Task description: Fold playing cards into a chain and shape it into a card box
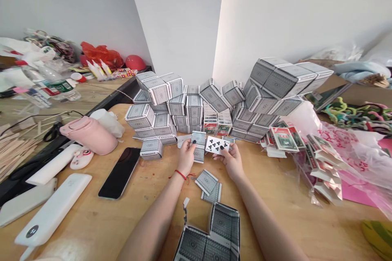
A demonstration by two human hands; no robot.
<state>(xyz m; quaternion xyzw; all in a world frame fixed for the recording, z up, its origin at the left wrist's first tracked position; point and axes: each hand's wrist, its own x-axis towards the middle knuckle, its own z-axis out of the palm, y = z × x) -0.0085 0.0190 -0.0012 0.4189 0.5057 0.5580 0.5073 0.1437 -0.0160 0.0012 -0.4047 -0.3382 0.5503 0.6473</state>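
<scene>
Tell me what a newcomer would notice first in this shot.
The eye goes first to the tall wall of grey-patterned card boxes stacked at the back of the wooden desk. In front of it, at centre, the right hand holds a face-up club playing card, while the left hand, with a red string at its wrist, holds a grey-backed pack. Nearest the camera lies an opened grey box.

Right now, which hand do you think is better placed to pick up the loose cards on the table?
Probably the right hand: it holds just one club card, while the left hand grips gray-backed cards.
</scene>
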